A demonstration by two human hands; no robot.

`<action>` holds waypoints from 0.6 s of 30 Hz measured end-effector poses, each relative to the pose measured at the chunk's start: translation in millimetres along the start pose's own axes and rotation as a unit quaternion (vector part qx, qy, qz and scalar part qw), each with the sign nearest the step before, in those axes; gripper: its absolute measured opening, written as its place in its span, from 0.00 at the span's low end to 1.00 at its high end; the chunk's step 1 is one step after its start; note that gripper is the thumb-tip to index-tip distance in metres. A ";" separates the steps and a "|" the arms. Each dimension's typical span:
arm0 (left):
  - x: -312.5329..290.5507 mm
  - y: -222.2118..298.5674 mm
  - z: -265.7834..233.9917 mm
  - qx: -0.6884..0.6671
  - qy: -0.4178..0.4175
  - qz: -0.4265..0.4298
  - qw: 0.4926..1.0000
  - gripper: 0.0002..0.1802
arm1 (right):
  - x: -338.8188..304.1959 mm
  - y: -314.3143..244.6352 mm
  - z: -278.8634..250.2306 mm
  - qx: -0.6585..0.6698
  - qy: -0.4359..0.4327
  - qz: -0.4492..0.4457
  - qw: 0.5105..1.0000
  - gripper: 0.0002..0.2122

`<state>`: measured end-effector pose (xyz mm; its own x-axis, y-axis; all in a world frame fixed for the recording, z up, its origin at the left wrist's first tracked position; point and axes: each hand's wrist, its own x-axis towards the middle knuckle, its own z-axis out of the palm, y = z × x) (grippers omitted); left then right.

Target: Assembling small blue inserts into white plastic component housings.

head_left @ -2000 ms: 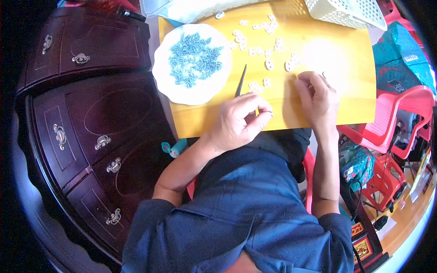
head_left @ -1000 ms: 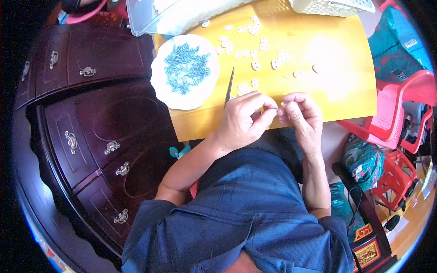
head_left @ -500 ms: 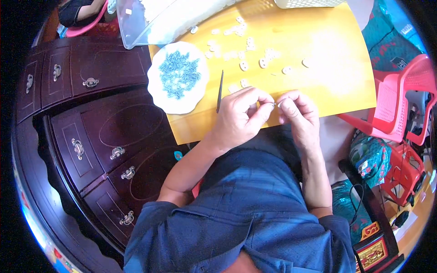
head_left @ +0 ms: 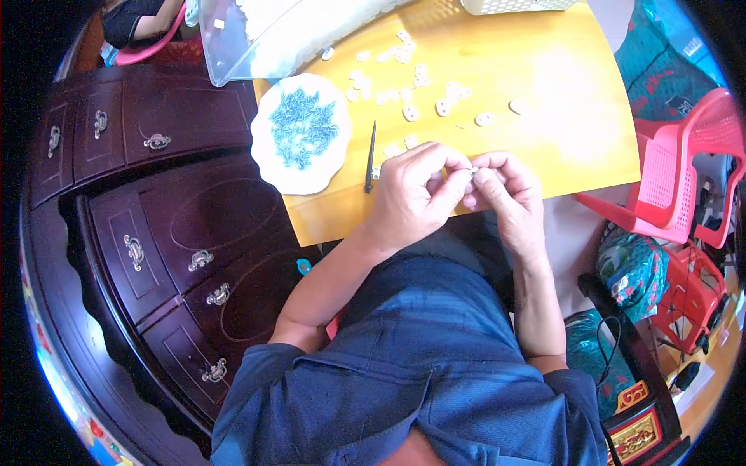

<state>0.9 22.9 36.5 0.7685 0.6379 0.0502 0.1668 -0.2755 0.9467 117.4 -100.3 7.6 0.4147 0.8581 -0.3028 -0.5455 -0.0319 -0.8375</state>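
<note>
Over the near edge of the yellow table [head_left: 536, 159], my left hand [head_left: 420, 190] and my right hand [head_left: 509, 190] meet fingertip to fingertip. Both pinch at a tiny pale piece between them, too small to name. To the left of my left hand lie dark tweezers [head_left: 371, 155], pointing away from me. Small white oval pieces with dark holes [head_left: 410, 114] are scattered beyond my hands, some in loose clusters. A white scalloped plate [head_left: 264, 159] holds a heap of small blue-grey pieces [head_left: 305, 128].
A clear plastic bin [head_left: 221, 46] with white contents stands at the back left, a white basket [head_left: 519, 6] at the back. Dark wooden drawers [head_left: 210, 202] flank the table's left. At right are a pink chair [head_left: 668, 179] and red stool [head_left: 691, 299]. Another person's arm [head_left: 159, 19] shows far left.
My fingertips have come closer together, the right ones now touching the left. The table and its things appear shifted slightly left in view. The tweezers' near end now shows fully beside my left hand.
</note>
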 end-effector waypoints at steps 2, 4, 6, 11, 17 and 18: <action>3.1 2.7 4.3 -0.037 0.015 0.009 0.999 0.02 | -0.1 0.1 -2.0 0.006 -0.003 -0.004 1.000 0.08; 4.6 0.1 6.5 -0.028 0.016 0.015 0.999 0.02 | -0.2 -0.7 -4.0 0.011 -0.006 -0.007 1.000 0.08; 6.1 -0.2 7.3 -0.020 0.017 0.022 0.999 0.02 | -0.1 -2.2 -5.9 0.015 -0.011 0.004 1.000 0.07; 10.0 10.9 2.3 0.079 -0.001 0.025 0.997 0.03 | 0.5 -4.5 -10.5 0.042 0.011 0.010 0.999 0.07; 9.6 14.2 10.6 0.072 -0.015 0.043 0.996 0.03 | 1.0 -4.4 -13.9 0.077 0.020 0.004 0.997 0.06; 10.0 15.1 11.3 0.074 -0.017 0.045 0.996 0.03 | 1.2 -3.5 -14.7 0.075 0.020 0.006 0.997 0.07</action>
<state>18.1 17.0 47.7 0.8042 0.5821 0.1203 0.1833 -0.4354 0.8814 130.5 -106.7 3.5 0.4337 0.8373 -0.3328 -0.6528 0.0374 -0.7566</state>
